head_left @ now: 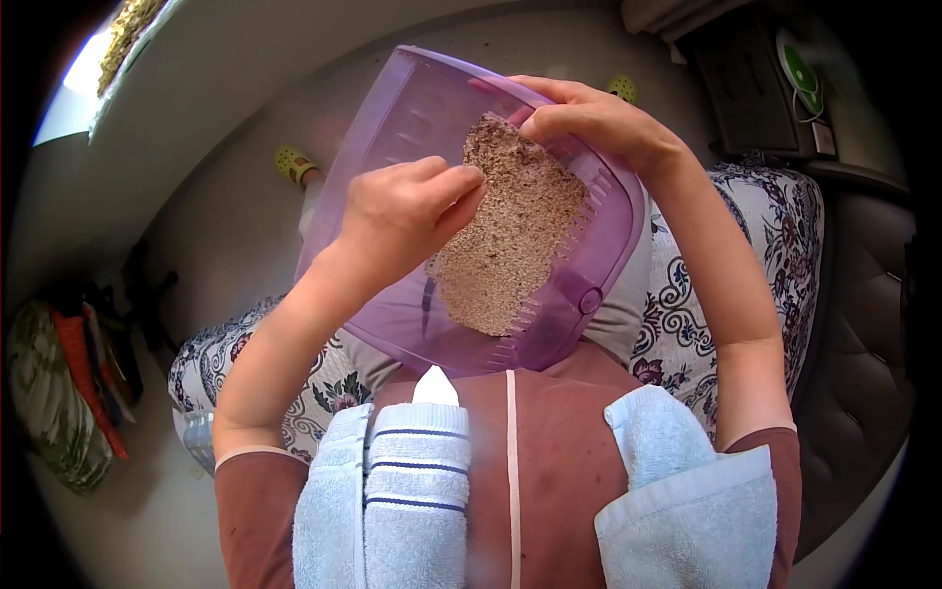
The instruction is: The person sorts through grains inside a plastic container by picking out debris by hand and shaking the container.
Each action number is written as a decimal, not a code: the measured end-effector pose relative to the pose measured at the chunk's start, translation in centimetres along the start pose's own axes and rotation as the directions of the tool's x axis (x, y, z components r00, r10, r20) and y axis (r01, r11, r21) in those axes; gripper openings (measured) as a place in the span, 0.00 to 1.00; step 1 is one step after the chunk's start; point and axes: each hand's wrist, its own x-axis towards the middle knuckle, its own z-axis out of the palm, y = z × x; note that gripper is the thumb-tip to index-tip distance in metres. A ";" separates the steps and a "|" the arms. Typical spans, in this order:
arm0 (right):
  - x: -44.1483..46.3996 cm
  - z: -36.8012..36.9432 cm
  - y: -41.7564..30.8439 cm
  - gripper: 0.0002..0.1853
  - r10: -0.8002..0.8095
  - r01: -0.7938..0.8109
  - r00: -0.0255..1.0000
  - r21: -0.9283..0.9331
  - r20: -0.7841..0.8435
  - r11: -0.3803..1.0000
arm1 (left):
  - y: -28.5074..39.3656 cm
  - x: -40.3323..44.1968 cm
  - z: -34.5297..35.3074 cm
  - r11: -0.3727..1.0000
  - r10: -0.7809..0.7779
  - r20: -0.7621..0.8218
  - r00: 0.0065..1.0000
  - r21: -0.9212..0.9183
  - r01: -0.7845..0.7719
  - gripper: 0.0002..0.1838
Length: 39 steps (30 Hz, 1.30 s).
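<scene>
Below your pinched left fingers [459,187], grain [505,245] should slide; your right fingers [557,119] sensibly clamp the stiff-looking purple bin [388,123] by its rim.

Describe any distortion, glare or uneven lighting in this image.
Head view: strong fisheye bowing, corners black; head view: upper-left bright patch washed out; head view: grain in the purple tray well lit, texture legible; head view: lower-left background dim.
</scene>
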 end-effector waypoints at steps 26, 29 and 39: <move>-0.5 -0.5 0.7 0.31 0.020 -0.019 1.000 0.037 -0.022 0.999 | -2.0 4.0 2.1 0.979 -0.123 0.067 0.990 -0.156 0.132 0.09; -0.9 -0.5 0.3 0.34 0.001 -0.001 1.000 0.012 -0.010 1.000 | -1.9 4.3 3.2 0.983 -0.122 0.059 0.991 -0.130 0.129 0.09; -1.0 -0.6 0.2 0.34 -0.004 0.004 1.000 0.003 -0.015 1.000 | -2.2 4.7 4.0 0.992 -0.093 0.074 0.993 -0.079 0.099 0.10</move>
